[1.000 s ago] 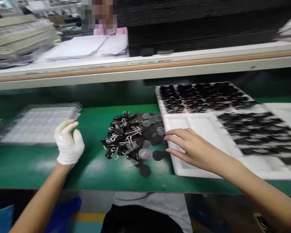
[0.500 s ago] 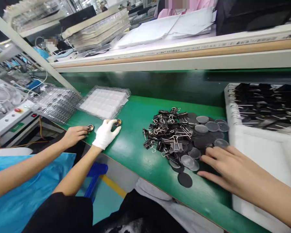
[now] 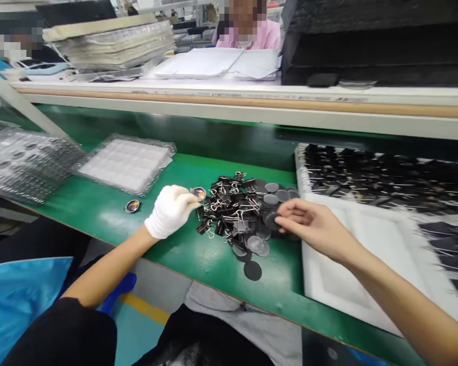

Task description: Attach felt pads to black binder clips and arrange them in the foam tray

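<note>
— Fingers of the gloved left hand (image 3: 170, 210): state?
— Pinched shut on a small round glossy piece (image 3: 198, 193), held at the fingertips just above the green counter (image 3: 183, 254), right at the left edge of the heap of black binder clips (image 3: 229, 211).

— Anything further left?
— At the far left, a stack of clear blister trays (image 3: 26, 165). Beside it, a clear tray with white pockets (image 3: 125, 163). A second glossy round piece (image 3: 132, 206) lies on the counter in front of that tray, well apart from the gloved hand.

— And the heap itself?
— Clips on the left side, grey and black discs (image 3: 270, 195) on the right, the two mixed where they meet. One black disc (image 3: 252, 270) lies alone near the counter's front edge.

— Right hand (image 3: 313, 229)?
— Bare. Its fingers are curled together at the right edge of the discs, thumb against forefinger around a dark disc (image 3: 274, 220); whether it is lifted clear of the pile, I cannot tell.

— To its right?
— White foam tray (image 3: 339, 284), near compartment bare, far rows filled with black clipped parts (image 3: 385, 175).

— Other people?
— One person in pink (image 3: 248, 35) beyond the raised shelf (image 3: 252, 104).
</note>
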{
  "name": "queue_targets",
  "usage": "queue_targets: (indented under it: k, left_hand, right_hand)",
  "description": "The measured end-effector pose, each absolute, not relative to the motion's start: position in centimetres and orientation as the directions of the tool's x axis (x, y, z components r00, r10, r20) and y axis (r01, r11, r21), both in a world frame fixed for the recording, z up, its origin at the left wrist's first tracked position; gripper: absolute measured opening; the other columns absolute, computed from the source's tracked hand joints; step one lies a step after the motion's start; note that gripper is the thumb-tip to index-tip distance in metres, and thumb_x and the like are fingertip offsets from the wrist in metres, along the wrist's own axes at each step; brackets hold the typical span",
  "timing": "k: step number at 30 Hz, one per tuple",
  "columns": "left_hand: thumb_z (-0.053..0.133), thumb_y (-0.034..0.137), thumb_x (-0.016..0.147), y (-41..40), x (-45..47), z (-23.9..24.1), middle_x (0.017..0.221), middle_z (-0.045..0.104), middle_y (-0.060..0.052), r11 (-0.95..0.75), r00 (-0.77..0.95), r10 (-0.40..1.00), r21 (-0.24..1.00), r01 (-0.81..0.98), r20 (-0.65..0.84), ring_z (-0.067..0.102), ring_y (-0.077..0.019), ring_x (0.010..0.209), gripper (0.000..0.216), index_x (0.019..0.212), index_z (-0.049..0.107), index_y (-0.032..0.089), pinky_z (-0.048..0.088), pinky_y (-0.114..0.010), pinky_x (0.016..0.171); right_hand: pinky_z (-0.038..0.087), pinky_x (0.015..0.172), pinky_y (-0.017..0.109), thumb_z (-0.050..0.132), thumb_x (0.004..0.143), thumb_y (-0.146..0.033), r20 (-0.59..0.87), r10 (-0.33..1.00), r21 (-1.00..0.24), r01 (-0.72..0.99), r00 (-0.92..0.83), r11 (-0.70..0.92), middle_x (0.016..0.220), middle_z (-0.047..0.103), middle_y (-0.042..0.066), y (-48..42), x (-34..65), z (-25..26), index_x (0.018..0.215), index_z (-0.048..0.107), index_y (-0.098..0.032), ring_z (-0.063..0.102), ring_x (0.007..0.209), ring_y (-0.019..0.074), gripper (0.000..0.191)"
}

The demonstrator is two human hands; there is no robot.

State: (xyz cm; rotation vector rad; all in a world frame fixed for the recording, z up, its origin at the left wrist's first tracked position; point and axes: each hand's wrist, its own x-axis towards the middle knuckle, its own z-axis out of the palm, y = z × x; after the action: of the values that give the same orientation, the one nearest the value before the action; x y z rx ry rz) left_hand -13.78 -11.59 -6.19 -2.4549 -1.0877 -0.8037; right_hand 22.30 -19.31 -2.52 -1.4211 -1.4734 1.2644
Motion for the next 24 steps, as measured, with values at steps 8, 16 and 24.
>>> queue_targets:
  k: [8, 16, 24]
  left_hand:
    - [0.057, 0.024, 0.098, -9.9, -1.7, -0.3, 0.070, 0.061, -0.001, -0.846, 0.781, -0.139, -0.483, 0.226, 0.609, 0.050, -0.0151, 0.060, 0.020, 0.081, 0.063, 0.018, 0.025, -0.035, 0.061]
    - [0.058, 0.026, 0.098, -8.1, 0.5, 0.2, 0.070, 0.061, -0.001, -0.890, 0.767, -0.146, -0.422, 0.174, 0.624, 0.048, -0.0149, 0.059, 0.022, 0.079, 0.062, 0.018, 0.024, -0.034, 0.061]
    - [0.060, 0.019, 0.094, -8.4, 0.2, 0.1, 0.064, 0.054, 0.001, -0.867, 0.811, -0.210, -0.487, 0.103, 0.546, 0.045, -0.0142, 0.057, 0.017, 0.077, 0.062, 0.017, 0.022, -0.034, 0.059]
  right_hand:
    - [0.050, 0.055, 0.023, 0.093, 0.066, -0.046, -0.120, 0.992, -0.985, -0.124, -0.034, -0.123, 0.072, 0.071, 0.001, -17.1, 20.3, -0.7, 0.089, 0.069, -0.018, 0.068, 0.060, 0.0129, 0.043]
    - [0.062, 0.085, 0.035, 0.072, 0.085, -0.007, 0.755, 0.656, -0.573, 0.484, -0.002, 0.662, 0.107, 0.079, 0.006, -17.2, 22.7, -3.1, 0.102, 0.082, -0.030, 0.075, 0.096, 0.0206, 0.030]
    - [0.059, 0.097, 0.040, 0.073, 0.086, -0.010, 0.567, 0.821, -0.806, 0.250, 0.071, 0.536, 0.107, 0.079, 0.003, -17.5, 20.9, -3.9, 0.102, 0.081, -0.032, 0.073, 0.104, 0.0208, 0.028]
